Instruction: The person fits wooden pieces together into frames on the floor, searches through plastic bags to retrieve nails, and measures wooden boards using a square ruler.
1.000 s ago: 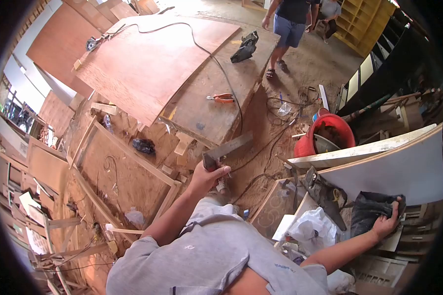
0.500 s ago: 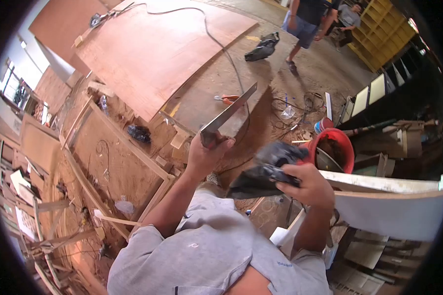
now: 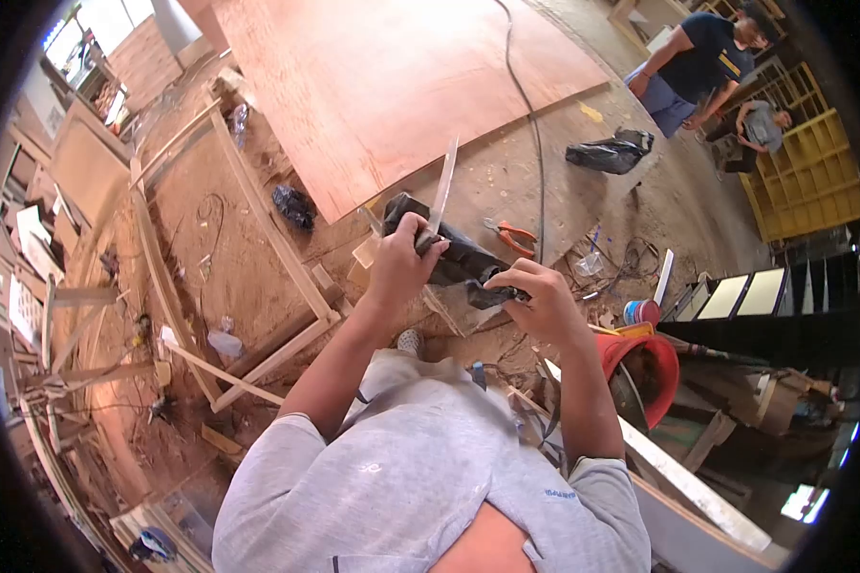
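My left hand (image 3: 398,267) is closed round the base of a long, flat metal blade (image 3: 445,181), which points up and away from me. Its handle is hidden in my fingers, so I cannot tell the tool's exact kind. Between my hands stretches a black plastic bag (image 3: 463,256), its far end resting against my left hand. My right hand (image 3: 543,294) pinches the bag's near end with thumb and fingers. Just beyond my right hand lies a pair of pliers with orange handles (image 3: 514,236) on the dusty work surface.
A large plywood sheet (image 3: 392,86) lies ahead, with a black cable (image 3: 535,143) across it. Another black bag (image 3: 607,153) sits to its right. A red bucket (image 3: 664,377) stands at right, a wooden frame (image 3: 263,215) at left. Two people are at the upper right.
My right hand has brought the black bag left and forward, up against my left hand. The blade has swung more upright. My view has turned, and the standing person appears farther right.
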{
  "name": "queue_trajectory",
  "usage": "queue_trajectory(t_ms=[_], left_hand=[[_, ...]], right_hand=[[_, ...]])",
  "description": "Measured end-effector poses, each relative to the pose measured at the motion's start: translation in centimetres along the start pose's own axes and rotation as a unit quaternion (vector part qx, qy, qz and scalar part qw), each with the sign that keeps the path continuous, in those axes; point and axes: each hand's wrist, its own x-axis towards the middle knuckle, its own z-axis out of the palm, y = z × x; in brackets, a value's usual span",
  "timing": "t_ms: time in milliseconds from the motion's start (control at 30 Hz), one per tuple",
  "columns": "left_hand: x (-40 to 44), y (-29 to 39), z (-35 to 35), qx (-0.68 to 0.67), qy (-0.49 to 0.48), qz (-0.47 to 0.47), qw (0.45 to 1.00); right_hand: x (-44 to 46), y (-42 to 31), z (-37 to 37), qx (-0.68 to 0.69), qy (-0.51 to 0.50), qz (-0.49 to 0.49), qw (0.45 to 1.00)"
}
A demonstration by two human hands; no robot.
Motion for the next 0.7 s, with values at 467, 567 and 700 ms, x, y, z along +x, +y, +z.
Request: queue_trajectory(t_ms=[467,567,700], left_hand=[[0.8,4.0,3.2,-0.012,0.040,-0.018,0.999],[2.7,6.9,6.2,-0.061,0.093,-0.040,0.993],[7.9,12.6,11.7,-0.034,0.085,-0.097,0.991]], right_hand=[[3.6,23.2,-17.0,-0.086,0.307,0.181,0.930],[5.3,35.2,-22.2,-0.126,0.377,0.266,0.878],[11.1,41.2,-22.7,-0.105,0.378,0.261,0.882]])
